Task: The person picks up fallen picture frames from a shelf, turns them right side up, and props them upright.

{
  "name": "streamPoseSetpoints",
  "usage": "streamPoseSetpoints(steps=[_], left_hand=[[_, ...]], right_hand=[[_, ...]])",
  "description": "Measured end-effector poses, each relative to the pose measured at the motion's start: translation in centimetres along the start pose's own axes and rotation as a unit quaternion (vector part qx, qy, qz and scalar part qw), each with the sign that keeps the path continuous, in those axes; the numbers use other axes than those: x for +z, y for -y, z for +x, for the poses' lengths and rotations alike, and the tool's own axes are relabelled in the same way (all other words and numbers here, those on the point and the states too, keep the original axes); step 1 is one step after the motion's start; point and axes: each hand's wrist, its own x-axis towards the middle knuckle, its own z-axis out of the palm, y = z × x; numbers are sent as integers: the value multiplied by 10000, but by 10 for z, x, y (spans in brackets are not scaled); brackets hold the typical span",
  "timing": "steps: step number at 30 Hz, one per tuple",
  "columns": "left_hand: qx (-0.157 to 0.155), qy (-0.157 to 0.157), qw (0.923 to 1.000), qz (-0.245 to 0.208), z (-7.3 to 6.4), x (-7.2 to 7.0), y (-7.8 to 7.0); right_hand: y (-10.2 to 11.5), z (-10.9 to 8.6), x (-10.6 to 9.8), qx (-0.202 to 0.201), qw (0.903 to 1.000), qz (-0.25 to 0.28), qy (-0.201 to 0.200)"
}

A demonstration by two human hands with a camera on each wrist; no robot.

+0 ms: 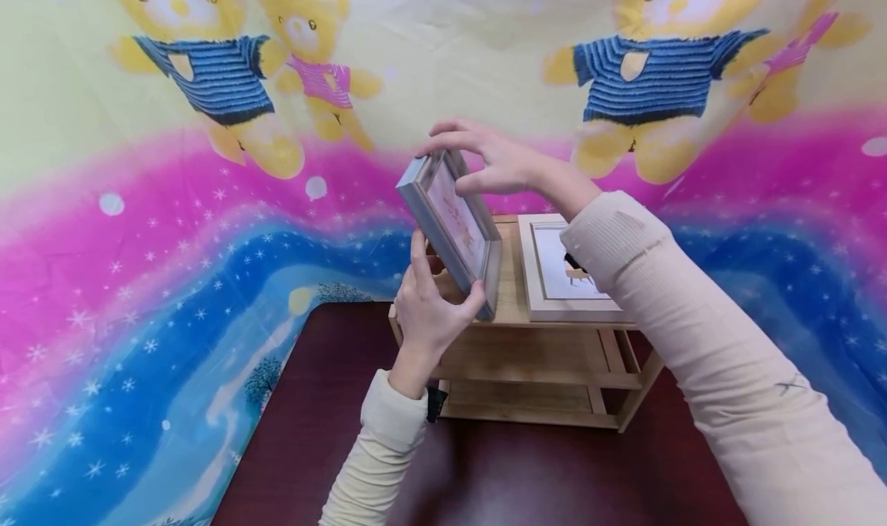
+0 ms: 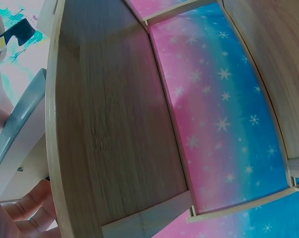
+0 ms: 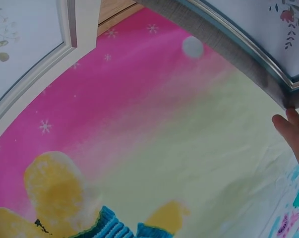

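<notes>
A grey picture frame with a floral print stands tilted above the left part of the wooden rack's top. My left hand holds its lower end, thumb on the front edge and fingers behind. Over its upper end reaches my right hand, fingers bent over the top edge and thumb in front of the print. In the right wrist view, fingertips touch a corner of the grey frame. The left wrist view shows only its edge beside the rack and part of the left hand's fingers.
A white picture frame lies on the rack's right side, partly hidden by the right sleeve. The wooden rack has several tiers and stands on a dark red table. Behind hangs a backdrop cloth with bears.
</notes>
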Motion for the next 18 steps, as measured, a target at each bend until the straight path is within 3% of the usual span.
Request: streamPoseSetpoints(steps=[9,14,18], left_hand=[[32,-33,10000,39,1,-2,2],[74,-60,9999,78,1,-1,2],[111,-53,9999,47,2,-2,3]], right_hand=[[-8,5,0,67,9999,-99,-52],[-12,5,-1,594,9981,153,-24],[-17,7,1,666,9960,581,135]])
